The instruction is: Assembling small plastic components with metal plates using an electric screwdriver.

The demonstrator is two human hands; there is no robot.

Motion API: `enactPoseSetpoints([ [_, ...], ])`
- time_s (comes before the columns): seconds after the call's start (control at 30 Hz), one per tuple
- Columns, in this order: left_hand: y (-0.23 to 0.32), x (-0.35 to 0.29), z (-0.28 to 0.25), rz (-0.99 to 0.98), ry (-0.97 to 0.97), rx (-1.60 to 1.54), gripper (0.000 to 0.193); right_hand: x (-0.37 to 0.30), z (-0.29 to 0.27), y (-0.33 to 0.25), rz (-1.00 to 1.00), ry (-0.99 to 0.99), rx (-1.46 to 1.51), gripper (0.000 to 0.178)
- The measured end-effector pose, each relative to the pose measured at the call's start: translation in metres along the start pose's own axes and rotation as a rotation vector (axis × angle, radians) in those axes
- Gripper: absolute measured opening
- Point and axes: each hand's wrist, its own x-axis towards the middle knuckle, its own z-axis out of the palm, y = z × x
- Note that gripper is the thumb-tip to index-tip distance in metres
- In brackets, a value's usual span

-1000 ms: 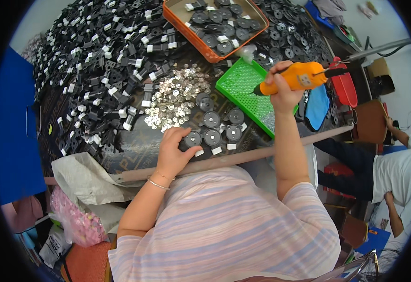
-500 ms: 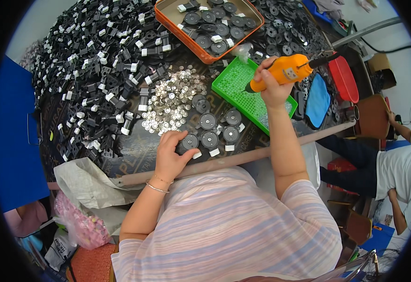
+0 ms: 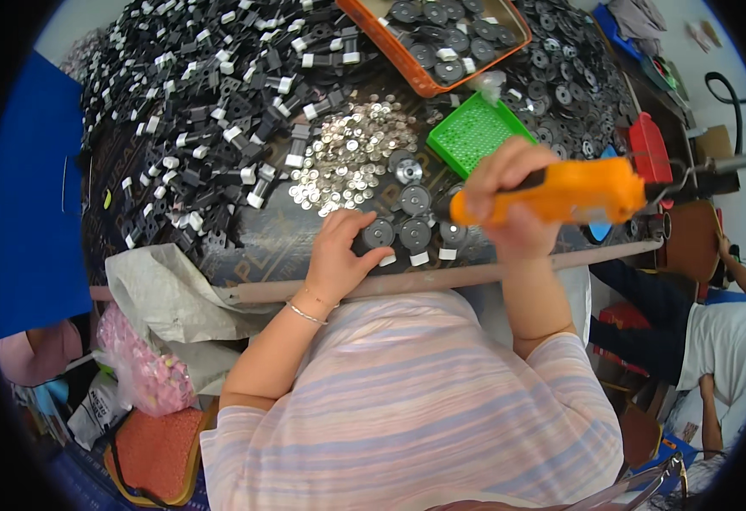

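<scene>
**Driver poised over a row of discs**

The table point(image 3: 245, 255) carries heaps of black parts point(image 3: 211, 111), a spill of small silver washers point(image 3: 347, 162), a green tray point(image 3: 475, 132) and an orange tray point(image 3: 428, 85), all within reach. The right hand point(image 3: 509, 200) wraps its grip closed around an orange power screwdriver point(image 3: 577, 192), tip aimed at the black discs point(image 3: 415, 232) near the table edge. The left hand point(image 3: 343, 251) presses its fingers on one disc point(image 3: 379, 232) (probably steadying it).
</scene>
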Motion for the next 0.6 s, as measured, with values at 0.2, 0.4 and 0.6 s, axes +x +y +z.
enactPoseSetpoints([
  [0.2,-0.004,0.0,0.0,0.013,-0.027,0.006,0.052,-0.01,0.04,0.005,0.267,-0.14,-0.047,0.021],
  [0.4,-0.005,-0.002,-0.001,0.015,-0.023,0.005,0.051,-0.01,0.045,0.011,0.306,-0.207,-0.064,0.019],
  [0.6,-0.005,-0.002,-0.001,0.041,-0.03,0.008,0.05,-0.007,0.038,0.022,0.227,-0.319,-0.05,0.021],
])
